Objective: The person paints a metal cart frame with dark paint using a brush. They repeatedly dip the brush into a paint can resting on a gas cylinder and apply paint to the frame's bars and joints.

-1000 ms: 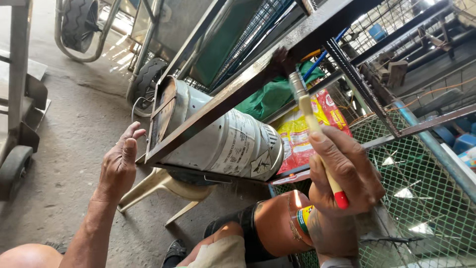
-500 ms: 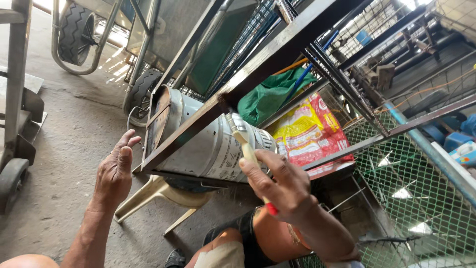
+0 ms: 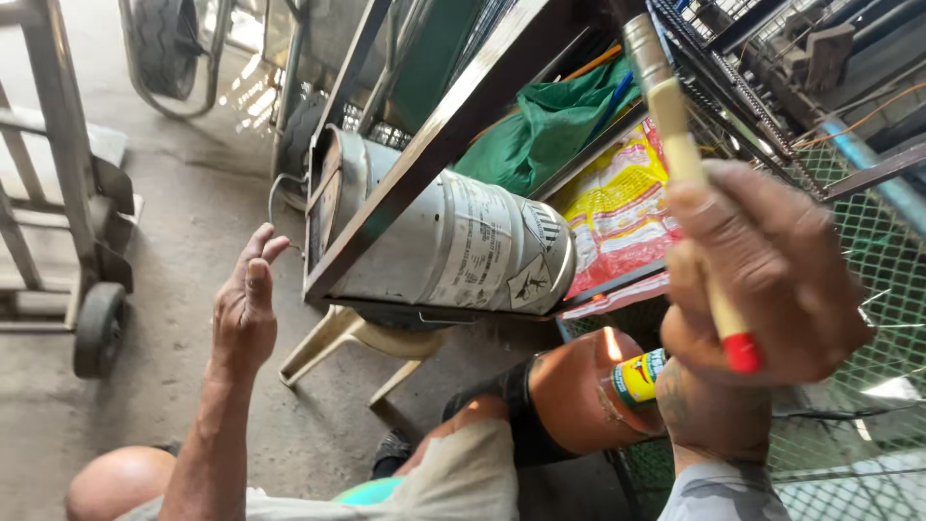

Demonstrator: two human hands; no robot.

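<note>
Gripping a paintbrush (image 3: pixel 687 164), the right hand (image 3: pixel 762 280) is clenched around the pale wooden handle, fingers wrapped over it just above the red tip at the handle's lower end. The brush stands nearly upright, tilted slightly to the left, its metal ferrule reaching up to the dark steel frame bar (image 3: pixel 453 125); the bristles are hidden where they meet the metal, so I cannot tell whether they touch it.

The left hand (image 3: pixel 243 309) is released, fingers loosely spread and holding nothing, hovering just left of the frame bar's lower end, near the grey metal drum (image 3: pixel 463 251) that lies on its side under the bar. Below the drum sits a cream plastic stool (image 3: pixel 347 342). Right of the bar, a green cloth (image 3: pixel 550 125) and a yellow and red sack (image 3: pixel 617 207) lie behind the brush, and an orange can (image 3: pixel 579 391) rests on the person's knee beneath the right hand.

Compared with half a second earlier, the right hand has lifted and moved closer to the camera, carrying the brush from the middle of the bar up to its higher, right-hand stretch. The left hand remains open in much the same spot.
</note>
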